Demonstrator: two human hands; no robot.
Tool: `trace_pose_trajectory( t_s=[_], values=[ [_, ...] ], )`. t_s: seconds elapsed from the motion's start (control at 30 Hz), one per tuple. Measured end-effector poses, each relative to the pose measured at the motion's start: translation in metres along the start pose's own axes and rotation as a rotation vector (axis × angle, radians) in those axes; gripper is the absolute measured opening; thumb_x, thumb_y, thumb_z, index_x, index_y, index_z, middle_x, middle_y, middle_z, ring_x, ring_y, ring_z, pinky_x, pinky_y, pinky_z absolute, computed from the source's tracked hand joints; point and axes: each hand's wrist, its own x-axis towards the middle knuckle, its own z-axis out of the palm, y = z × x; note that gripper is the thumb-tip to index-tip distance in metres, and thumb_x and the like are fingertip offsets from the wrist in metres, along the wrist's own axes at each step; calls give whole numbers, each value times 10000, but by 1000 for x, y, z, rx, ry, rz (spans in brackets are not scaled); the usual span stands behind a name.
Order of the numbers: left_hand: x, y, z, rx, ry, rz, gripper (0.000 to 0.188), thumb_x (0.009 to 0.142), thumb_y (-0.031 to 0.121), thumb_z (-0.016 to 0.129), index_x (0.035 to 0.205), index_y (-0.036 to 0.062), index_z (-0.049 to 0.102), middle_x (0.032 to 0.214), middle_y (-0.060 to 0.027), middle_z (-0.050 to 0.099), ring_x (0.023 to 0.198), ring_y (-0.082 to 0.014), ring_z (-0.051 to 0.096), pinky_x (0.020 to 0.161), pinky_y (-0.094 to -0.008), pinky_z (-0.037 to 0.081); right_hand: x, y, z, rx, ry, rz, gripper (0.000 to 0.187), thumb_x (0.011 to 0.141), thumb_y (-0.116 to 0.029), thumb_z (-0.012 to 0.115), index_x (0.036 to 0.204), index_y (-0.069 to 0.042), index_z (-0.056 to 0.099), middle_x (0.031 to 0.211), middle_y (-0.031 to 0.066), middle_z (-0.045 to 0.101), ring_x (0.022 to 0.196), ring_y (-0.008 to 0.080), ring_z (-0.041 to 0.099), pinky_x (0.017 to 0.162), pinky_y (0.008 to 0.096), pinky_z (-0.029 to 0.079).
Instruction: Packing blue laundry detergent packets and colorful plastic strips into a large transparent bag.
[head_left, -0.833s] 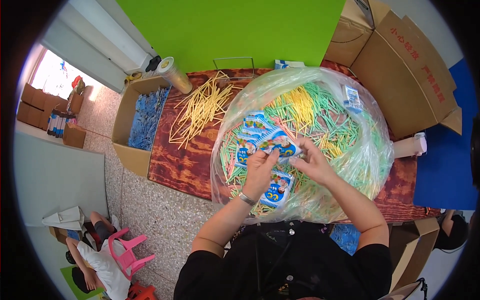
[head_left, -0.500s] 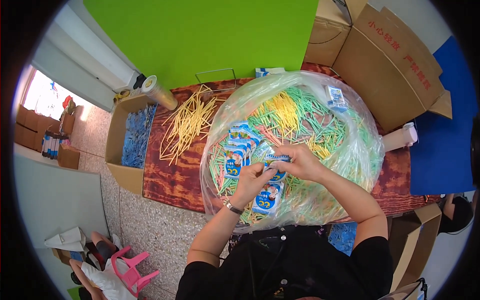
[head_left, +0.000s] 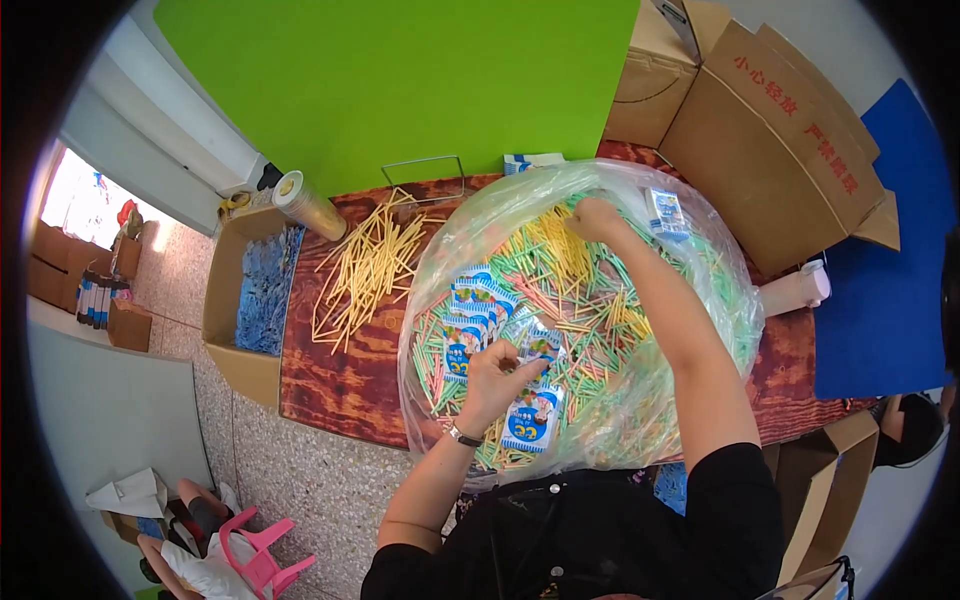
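Observation:
A large clear plastic bag [head_left: 745, 290], rolled open on the table, holds a heap of thin green, pink and yellow sticks [head_left: 560, 245]. My left hand [head_left: 493, 385] is over the near left part of the heap, thumb and fingers pinching a small blue-and-white packet [head_left: 545, 345]. Beside it on the sticks lie a fanned stack of similar packets [head_left: 467, 335] and another packet [head_left: 531, 420] nearer me. My right hand [head_left: 597, 220] reaches to the far side, closed at the yellow and green sticks. What its fingers grip is hidden.
Loose yellow sticks [head_left: 375, 260] lie left of the bag, near a wire stand [head_left: 425, 160] and a clear canister [head_left: 310, 205]. An open carton [head_left: 232, 365] holds blue packets. Right are a pale cup [head_left: 795, 290] and large cardboard box [head_left: 770, 140]. Someone sits by a pink stool [head_left: 255, 550].
My right hand has left the packet and moved away from me to the sticks at the far side. My left hand keeps its pinch on the packet, a little nearer me.

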Motion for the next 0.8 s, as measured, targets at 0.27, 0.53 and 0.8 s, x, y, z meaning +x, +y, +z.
trace_pose_trajectory(
  t_s=[0.27,0.53,0.8],
  values=[
    [0,-13,-7,-10,-2,-20,365,732,197,838,669,48,510,608,28,506,555,-21,438,475,-209,358,20,-25,0,-36,-178,-63,499,788,-411,598,976,40,699,1010,249,674,973,360,651,875,429,504],
    [3,-13,-8,-31,-7,-31,350,734,201,838,680,47,528,614,38,497,559,-23,423,483,-204,351,17,7,6,-45,-165,-163,446,858,-360,538,1006,33,688,1044,255,662,975,360,649,856,444,493],
    [4,-9,-2,-37,-10,13,344,736,159,830,667,66,507,623,61,468,571,-9,398,485,-193,328,-54,22,-49,117,-340,-167,358,923,-300,511,1036,-9,685,978,152,705,939,337,669,815,461,497]
  ],
)
